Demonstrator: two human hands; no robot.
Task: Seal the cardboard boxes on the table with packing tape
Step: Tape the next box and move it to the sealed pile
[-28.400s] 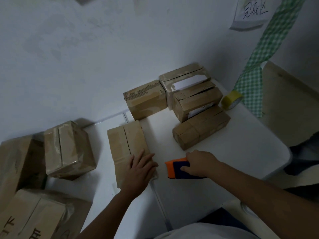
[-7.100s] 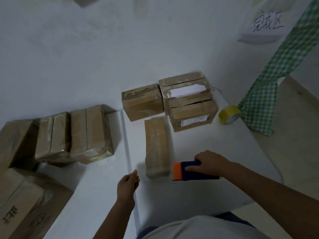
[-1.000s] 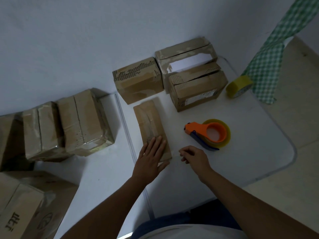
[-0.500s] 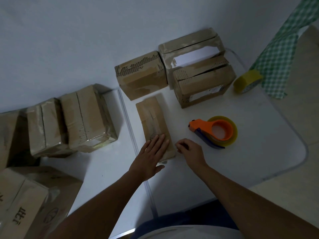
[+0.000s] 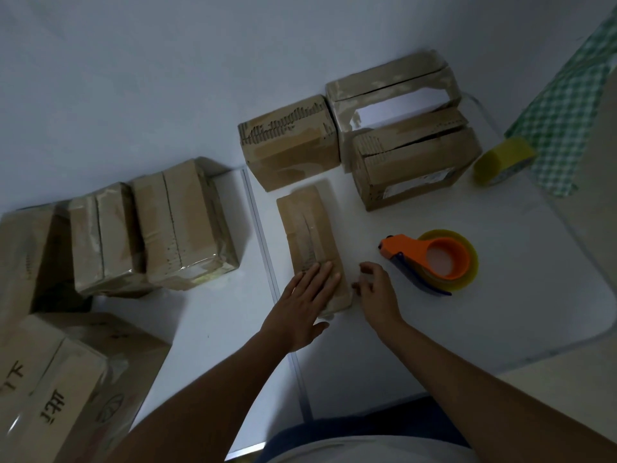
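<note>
A narrow flat cardboard box [image 5: 309, 228] lies lengthwise in the middle of the white table [image 5: 500, 295], with a strip of tape along its seam. My left hand [image 5: 305, 304] lies flat with straight fingers on the box's near end. My right hand [image 5: 375, 289] sits just right of that near end, fingers loosely curled and holding nothing. An orange tape dispenser [image 5: 434, 260] with a yellowish roll lies on the table to the right of my right hand.
Three cardboard boxes [image 5: 290, 147] [image 5: 392, 95] [image 5: 414, 165] stand at the back by the wall. Taped boxes [image 5: 182, 225] [image 5: 100, 242] sit at the left, larger cartons [image 5: 50, 389] beyond them. A yellow tape roll [image 5: 500, 162] and green checked cloth [image 5: 567, 105] are at the right.
My right hand, earlier on the dispenser, has let it go and come beside the box's near end. My left hand stays flat on the box.
</note>
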